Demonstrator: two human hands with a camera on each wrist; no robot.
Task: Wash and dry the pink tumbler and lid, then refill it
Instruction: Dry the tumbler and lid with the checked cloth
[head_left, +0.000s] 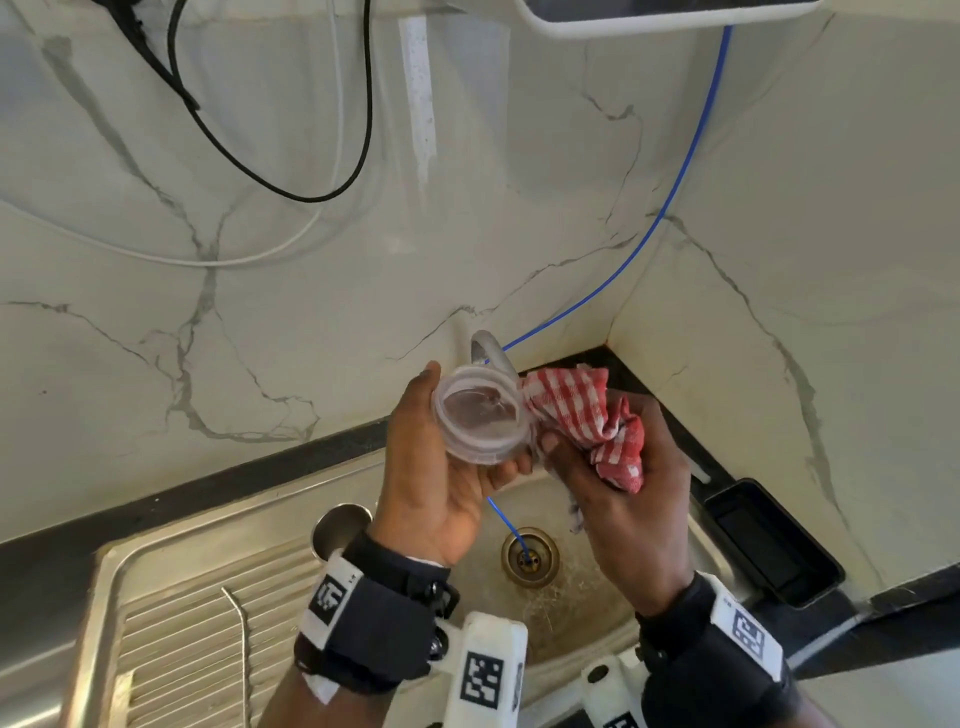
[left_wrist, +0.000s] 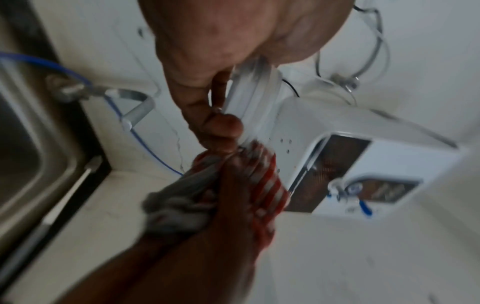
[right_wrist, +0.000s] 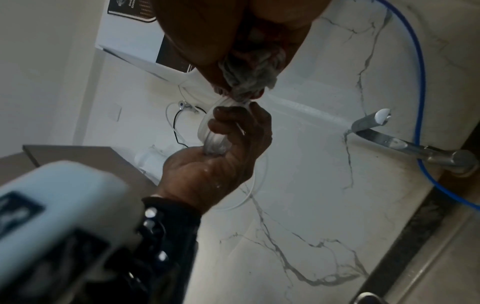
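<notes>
Over the sink, my left hand (head_left: 436, 467) grips a clear round lid (head_left: 480, 413) by its rim, with the inside facing up. My right hand (head_left: 623, 499) holds a bunched red-and-white checked cloth (head_left: 587, 421) and presses it against the lid's right edge. In the left wrist view the lid (left_wrist: 254, 96) shows edge-on between my fingers, with the cloth (left_wrist: 265, 185) just below it. The right wrist view has the cloth (right_wrist: 249, 82) touching the top of the lid (right_wrist: 207, 127). A steel-lined cup (head_left: 340, 525) stands on the drainboard, mostly hidden behind my left wrist.
The steel sink (head_left: 587, 613) with its drain (head_left: 530, 556) lies below my hands. A bent metal straw (head_left: 236, 613) lies on the ribbed drainboard. The faucet (head_left: 488, 348) sits behind the lid, with a blue tube (head_left: 675, 182) running down the marble wall. A black tray (head_left: 769, 540) stands to the right.
</notes>
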